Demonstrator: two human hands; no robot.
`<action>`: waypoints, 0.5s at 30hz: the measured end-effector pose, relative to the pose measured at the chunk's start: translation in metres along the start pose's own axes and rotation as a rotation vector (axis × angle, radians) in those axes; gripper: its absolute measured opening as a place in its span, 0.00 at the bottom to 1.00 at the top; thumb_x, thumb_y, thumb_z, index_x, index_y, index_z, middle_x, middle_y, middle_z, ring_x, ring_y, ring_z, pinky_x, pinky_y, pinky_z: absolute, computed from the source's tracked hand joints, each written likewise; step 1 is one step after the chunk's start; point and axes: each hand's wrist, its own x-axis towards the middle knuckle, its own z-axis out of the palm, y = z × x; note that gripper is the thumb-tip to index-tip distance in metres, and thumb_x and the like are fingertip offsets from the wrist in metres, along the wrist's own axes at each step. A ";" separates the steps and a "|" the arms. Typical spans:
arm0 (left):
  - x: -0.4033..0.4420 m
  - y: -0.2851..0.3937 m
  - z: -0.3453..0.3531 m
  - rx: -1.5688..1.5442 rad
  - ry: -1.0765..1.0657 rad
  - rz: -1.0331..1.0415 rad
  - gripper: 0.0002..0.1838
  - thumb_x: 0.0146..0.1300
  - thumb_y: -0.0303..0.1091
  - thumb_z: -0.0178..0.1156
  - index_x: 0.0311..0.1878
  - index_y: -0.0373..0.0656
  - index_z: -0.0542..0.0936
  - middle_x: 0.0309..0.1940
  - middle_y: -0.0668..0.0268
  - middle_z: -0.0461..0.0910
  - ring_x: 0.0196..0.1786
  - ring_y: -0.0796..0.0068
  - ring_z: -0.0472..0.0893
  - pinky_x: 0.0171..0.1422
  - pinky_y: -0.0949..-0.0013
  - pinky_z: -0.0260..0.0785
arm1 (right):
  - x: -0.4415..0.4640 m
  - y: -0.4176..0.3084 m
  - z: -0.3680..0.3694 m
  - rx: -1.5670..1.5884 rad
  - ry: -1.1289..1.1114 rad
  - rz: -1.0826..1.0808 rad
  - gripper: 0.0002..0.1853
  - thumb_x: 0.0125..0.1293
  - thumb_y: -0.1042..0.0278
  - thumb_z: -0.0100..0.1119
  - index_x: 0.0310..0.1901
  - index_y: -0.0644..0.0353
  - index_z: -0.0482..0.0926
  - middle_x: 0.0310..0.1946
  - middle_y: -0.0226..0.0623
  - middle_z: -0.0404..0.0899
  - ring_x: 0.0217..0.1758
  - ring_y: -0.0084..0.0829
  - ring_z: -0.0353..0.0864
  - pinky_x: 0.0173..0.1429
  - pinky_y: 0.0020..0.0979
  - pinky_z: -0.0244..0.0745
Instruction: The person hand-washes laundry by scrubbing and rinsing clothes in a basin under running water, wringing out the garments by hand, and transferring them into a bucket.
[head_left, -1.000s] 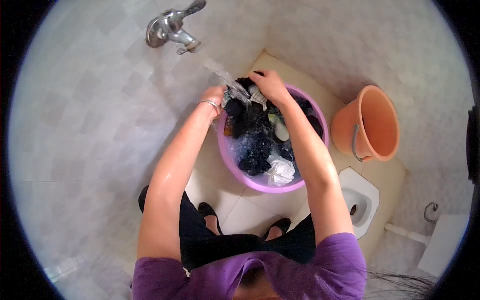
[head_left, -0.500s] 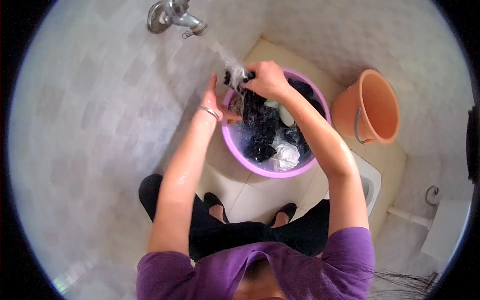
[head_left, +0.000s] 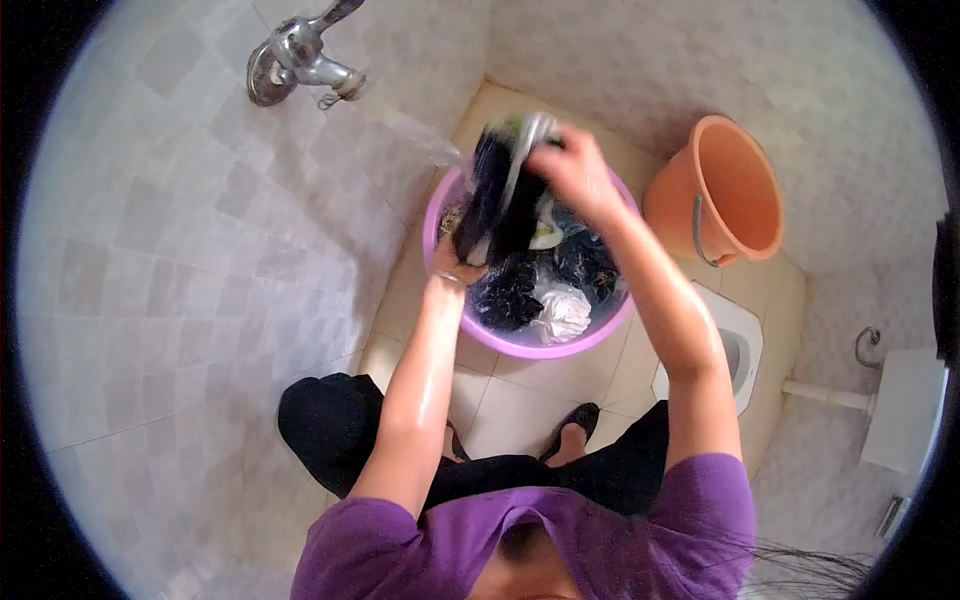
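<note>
A dark wet cloth [head_left: 492,190] with a pale, partly greenish edge is stretched above the purple tub [head_left: 545,351], blurred by motion. My right hand [head_left: 575,172] grips its upper end near the light edge. Closed on the lower end at the tub's left side is my left hand [head_left: 455,263], its fingers partly hidden behind the cloth. Water from the tap [head_left: 318,70] streams toward the cloth. Inside the tub, a crumpled white cloth [head_left: 563,314] lies beside black wet clothes [head_left: 510,295].
An orange bucket [head_left: 668,205] with a grey handle stands right of the tub. Behind it and to the left are tiled walls [head_left: 200,200]. A white squat toilet [head_left: 735,330] is set in the floor at right, with a white cistern [head_left: 905,410] on the wall.
The dark cloth has been lifted and spread out from a bunch under the water. My right hand has moved right; my left hand, open before, has moved down and closed on the cloth.
</note>
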 end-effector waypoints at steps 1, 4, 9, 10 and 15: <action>-0.002 0.014 0.027 -0.066 0.348 -0.146 0.16 0.58 0.38 0.45 0.47 0.43 0.74 0.46 0.62 0.75 0.50 0.63 0.73 0.57 0.56 0.62 | 0.033 0.021 -0.009 0.053 0.072 0.065 0.15 0.48 0.66 0.53 0.36 0.67 0.76 0.28 0.42 0.78 0.31 0.28 0.76 0.39 0.30 0.71; -0.004 0.031 0.056 -0.012 0.384 -0.140 0.19 0.60 0.36 0.37 0.49 0.44 0.73 0.49 0.63 0.74 0.54 0.63 0.70 0.59 0.54 0.57 | 0.087 0.084 -0.009 -0.427 0.050 -0.007 0.17 0.49 0.61 0.52 0.36 0.67 0.77 0.31 0.51 0.78 0.38 0.42 0.78 0.44 0.35 0.71; 0.026 0.033 0.079 -0.059 0.170 -0.077 0.17 0.59 0.41 0.41 0.44 0.44 0.74 0.45 0.60 0.75 0.49 0.62 0.73 0.55 0.54 0.62 | 0.023 0.038 0.013 -0.743 -0.464 -0.360 0.45 0.34 0.67 0.64 0.59 0.55 0.56 0.54 0.58 0.61 0.56 0.49 0.64 0.57 0.37 0.63; 0.026 0.034 0.083 -0.057 0.181 -0.092 0.17 0.59 0.43 0.41 0.44 0.44 0.73 0.45 0.60 0.74 0.49 0.60 0.73 0.55 0.52 0.62 | 0.018 0.040 0.020 -0.825 -0.438 -0.380 0.43 0.33 0.66 0.64 0.58 0.50 0.59 0.52 0.56 0.65 0.54 0.50 0.66 0.55 0.39 0.65; 0.010 0.068 0.079 -0.015 0.038 -0.119 0.24 0.54 0.52 0.50 0.47 0.44 0.70 0.45 0.59 0.72 0.48 0.56 0.70 0.57 0.47 0.57 | 0.042 0.036 0.027 -0.633 -0.333 -0.315 0.26 0.34 0.68 0.61 0.43 0.58 0.72 0.34 0.49 0.76 0.40 0.45 0.75 0.44 0.36 0.70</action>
